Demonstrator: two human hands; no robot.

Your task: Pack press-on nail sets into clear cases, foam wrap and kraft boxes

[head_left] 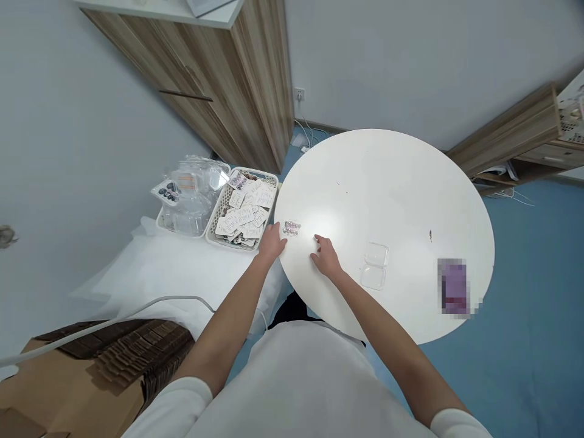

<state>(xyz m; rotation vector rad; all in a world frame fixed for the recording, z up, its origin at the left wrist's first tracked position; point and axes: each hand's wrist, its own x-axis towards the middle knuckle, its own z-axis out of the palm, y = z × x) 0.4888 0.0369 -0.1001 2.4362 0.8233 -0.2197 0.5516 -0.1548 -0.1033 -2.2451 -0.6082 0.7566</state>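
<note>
A small blister strip of pills (291,228) lies on the round white table (387,182) near its left edge. My left hand (272,243) rests at the table's rim right beside the strip, fingers curled, and it looks to hold nothing. My right hand (325,255) lies on the tabletop a little to the right of the strip, fingers loosely spread and flat, holding nothing. An open clear plastic clamshell case (375,266) sits on the table to the right of my right hand.
Two white baskets stand left of the table: one with printed cards and blister packs (244,210), one with clear plastic cases (189,194). A blurred purple object (455,287) lies at the table's right edge. A wooden cabinet (219,79) stands behind. A cardboard box (82,371) is at lower left.
</note>
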